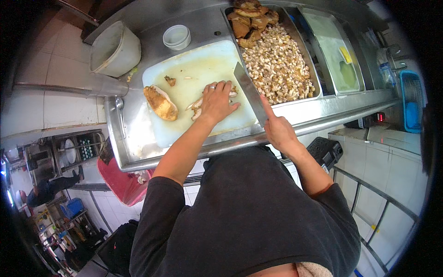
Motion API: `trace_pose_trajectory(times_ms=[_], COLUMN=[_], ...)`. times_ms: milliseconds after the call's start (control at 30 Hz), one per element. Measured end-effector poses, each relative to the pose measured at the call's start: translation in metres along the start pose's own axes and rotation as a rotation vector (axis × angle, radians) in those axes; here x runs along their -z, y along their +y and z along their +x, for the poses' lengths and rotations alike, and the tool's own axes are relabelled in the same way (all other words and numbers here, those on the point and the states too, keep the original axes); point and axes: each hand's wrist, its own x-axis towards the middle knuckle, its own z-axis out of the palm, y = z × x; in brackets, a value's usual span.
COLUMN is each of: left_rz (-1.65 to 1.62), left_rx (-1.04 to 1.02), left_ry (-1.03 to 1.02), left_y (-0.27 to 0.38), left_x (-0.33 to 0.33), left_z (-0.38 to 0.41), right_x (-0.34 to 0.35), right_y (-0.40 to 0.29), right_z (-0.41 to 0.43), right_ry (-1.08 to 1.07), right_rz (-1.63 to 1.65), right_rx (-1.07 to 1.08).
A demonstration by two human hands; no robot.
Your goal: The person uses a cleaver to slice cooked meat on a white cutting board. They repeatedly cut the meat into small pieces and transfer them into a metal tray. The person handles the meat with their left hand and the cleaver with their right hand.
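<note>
My left hand (216, 102), with a ring on one finger, lies palm down over sliced cooked meat (196, 108) on a pale cutting board (193, 69). The fingers are slightly spread, and part of the meat is hidden beneath them. In my right hand (278, 130) is the handle end of a broad-bladed knife (251, 93), its blade tilted over the board's right edge. A larger browned piece of cooked meat (161, 103) rests at the board's left, and a small scrap (170, 81) lies above it. Beyond the knife stands a metal tray (317, 91) of diced meat (280, 65) with whole browned pieces (251, 20) at its far end.
A white tub (129, 52) and small stacked white bowls (177, 37) stand behind the board. A spoon (121, 116) lies at the steel counter's left. Another metal pan (332, 48) sits right of the tray. A red-lined bin (121, 183) is below left; a person (52, 188) is farther off.
</note>
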Motion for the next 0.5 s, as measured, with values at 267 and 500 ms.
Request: trace_pose_trajectory(times_ms=[267,500], left_rz=[-0.144,-0.213], left_rx=[0.160,0.037], left_ry=[0.021,0.034], left_y=[-0.004,-0.010], left_x=[-0.012,-0.016], left_z=[0.015,0.018], right_x=[-0.002,-0.010], right_y=[0.001,-0.009], right_z=[0.000,0.000], right_ry=[-0.011,0.007], right_rz=[-0.046,-0.246], right_rx=[0.017,0.158])
